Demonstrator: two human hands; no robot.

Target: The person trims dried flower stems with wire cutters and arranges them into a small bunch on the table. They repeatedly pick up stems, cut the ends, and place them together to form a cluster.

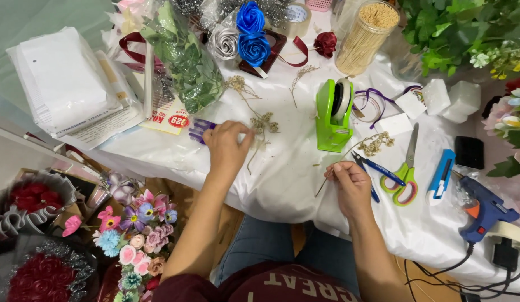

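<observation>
Now right hand (351, 187) pinches a thin dried, beige-budded sprig (373, 144).

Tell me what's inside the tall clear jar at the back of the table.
The jar is packed with thin pale wooden sticks standing upright, their tips filling its open mouth. Its base is out of sight behind the green tape dispenser, so the bottom cannot be seen.

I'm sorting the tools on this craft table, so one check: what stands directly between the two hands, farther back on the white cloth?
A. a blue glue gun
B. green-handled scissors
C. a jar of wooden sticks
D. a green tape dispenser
D: the green tape dispenser stands upright on the white cloth, behind the gap between the left hand and the right hand.
</observation>
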